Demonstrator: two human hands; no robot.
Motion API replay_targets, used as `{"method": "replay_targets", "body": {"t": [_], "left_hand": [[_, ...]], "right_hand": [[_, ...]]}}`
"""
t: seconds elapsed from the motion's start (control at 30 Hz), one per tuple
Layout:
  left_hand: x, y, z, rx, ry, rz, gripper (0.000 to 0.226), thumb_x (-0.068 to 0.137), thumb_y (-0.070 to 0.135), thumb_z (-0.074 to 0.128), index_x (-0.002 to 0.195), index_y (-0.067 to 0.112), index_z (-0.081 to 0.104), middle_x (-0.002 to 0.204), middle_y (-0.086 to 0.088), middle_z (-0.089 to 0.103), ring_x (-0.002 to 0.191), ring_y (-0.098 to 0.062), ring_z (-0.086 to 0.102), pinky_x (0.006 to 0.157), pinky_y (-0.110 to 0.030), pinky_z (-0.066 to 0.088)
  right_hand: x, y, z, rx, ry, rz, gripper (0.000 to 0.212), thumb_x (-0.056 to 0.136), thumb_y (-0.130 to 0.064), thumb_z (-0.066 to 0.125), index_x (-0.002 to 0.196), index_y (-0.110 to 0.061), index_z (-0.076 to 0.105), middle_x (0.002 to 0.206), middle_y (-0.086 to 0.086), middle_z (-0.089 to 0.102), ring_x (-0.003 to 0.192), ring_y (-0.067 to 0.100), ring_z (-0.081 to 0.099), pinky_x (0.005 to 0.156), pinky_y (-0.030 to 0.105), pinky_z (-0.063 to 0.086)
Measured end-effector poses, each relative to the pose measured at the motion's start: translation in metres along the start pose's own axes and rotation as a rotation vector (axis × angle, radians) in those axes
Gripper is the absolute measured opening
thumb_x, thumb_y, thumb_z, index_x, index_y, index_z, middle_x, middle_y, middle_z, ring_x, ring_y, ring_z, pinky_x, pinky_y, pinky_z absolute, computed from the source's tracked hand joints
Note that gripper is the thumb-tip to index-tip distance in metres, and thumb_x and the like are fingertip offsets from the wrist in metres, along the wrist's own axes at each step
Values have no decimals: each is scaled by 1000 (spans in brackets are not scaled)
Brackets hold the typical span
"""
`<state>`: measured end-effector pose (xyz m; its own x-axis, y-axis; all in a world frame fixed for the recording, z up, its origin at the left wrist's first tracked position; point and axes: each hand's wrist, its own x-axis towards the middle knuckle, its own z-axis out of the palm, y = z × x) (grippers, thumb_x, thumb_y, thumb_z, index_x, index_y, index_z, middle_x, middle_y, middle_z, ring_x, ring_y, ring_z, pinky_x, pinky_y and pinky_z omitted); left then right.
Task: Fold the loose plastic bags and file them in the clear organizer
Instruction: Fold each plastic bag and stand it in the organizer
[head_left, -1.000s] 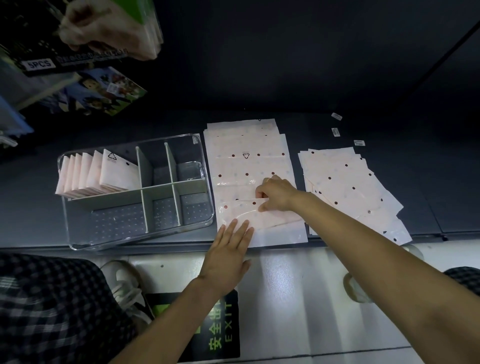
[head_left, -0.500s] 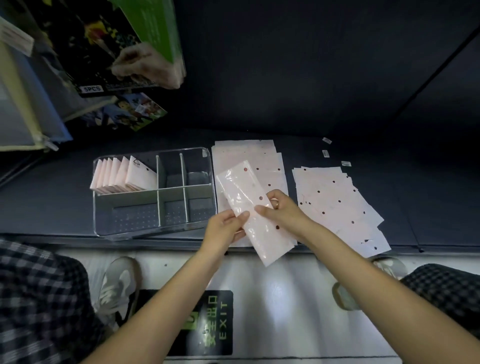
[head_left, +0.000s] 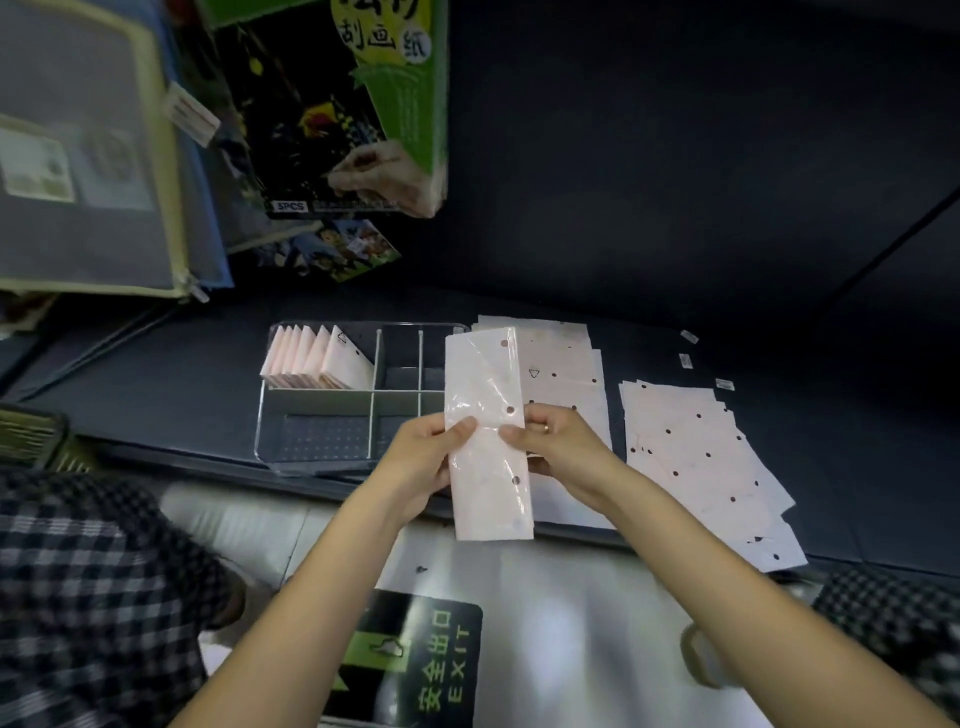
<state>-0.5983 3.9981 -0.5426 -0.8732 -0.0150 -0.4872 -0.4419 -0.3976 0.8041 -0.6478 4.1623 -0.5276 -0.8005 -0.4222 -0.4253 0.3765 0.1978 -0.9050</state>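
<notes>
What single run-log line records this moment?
stage: folding | left hand + right hand: pinch folded bag strip midair | organizer: filed bags back-left | loose bags: shelf

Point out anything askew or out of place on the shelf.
The right-hand stack of loose bags is fanned out unevenly, its near corner overhanging the shelf edge. Three small label scraps lie scattered behind it. The filed bags stand neatly.

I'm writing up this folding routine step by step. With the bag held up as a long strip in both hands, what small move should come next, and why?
Probably fold the strip across its length. Left hand and right hand pinch it mid-length, and it stands much longer than the folded bags filed in the clear organizer.
</notes>
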Motion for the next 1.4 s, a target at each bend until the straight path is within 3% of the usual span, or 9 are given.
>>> {"method": "replay_targets", "body": {"t": [0.13,0.43,0.63,0.73,0.97,1.07,1.13,1.27,1.4], "left_hand": [[0,11,-15,121,16,70,13,90,1,58,100,-2,67,99,-13,72,88,-22,70,73,-29,59],[5,26,-30,21,-61,158,25,89,-5,56,81,11,74,84,-7,74,77,-15,71,64,-21,56],[23,26,-26,-44,-45,77,28,94,31,53,104,10,69,97,-13,73,81,-18,72,63,-23,55],[32,24,-24,-13,-6,68,25,91,24,59,102,5,71,96,-11,74,81,-17,71,64,-22,55],[48,34,-32,366,206,334,16,85,11,68,75,23,73,75,2,73,72,-12,67,72,-25,54],[49,45,-35,506,87,470,26,82,13,71,69,35,72,75,9,73,75,-6,68,71,-19,52],[52,51,-43,523,36,497,24,81,12,72,73,35,73,79,10,73,77,-5,68,70,-17,51],[57,50,-75,528,106,378,21,77,6,74,73,27,72,67,11,69,65,-4,61,63,-18,46],[64,40,-96,211,241,337,19,79,-5,69,81,13,70,72,-1,72,72,-14,68,63,-23,57]], "right_hand": [[3,-8,-1,-35,63,-47,11,89,-6,61,80,-6,67,66,-5,69,67,13,64,61,19,52],[8,-8,-3,197,44,-130,15,88,4,57,83,-5,67,77,3,70,72,15,66,63,20,55],[28,-10,-2,85,175,-250,34,87,11,49,71,-10,70,70,2,68,66,13,63,60,21,53],[41,-10,-1,15,190,-272,37,87,11,48,70,-12,71,71,0,68,67,12,63,63,24,53],[64,-30,-2,-441,-6,-327,30,95,-14,51,109,-34,68,114,-24,65,110,-11,54,91,6,41],[74,-40,1,-729,-161,-272,16,91,-30,60,93,-22,73,88,-2,71,81,6,62,78,31,48],[81,-46,6,-727,-166,-278,19,89,-27,63,74,-20,73,66,9,62,60,10,49,61,33,41],[93,-59,15,-479,-79,-314,14,87,-17,65,81,-24,75,78,0,73,71,6,63,70,20,50],[109,-60,33,-522,-55,-213,14,86,-13,66,76,-21,73,73,-2,72,72,13,66,78,36,56]]}}
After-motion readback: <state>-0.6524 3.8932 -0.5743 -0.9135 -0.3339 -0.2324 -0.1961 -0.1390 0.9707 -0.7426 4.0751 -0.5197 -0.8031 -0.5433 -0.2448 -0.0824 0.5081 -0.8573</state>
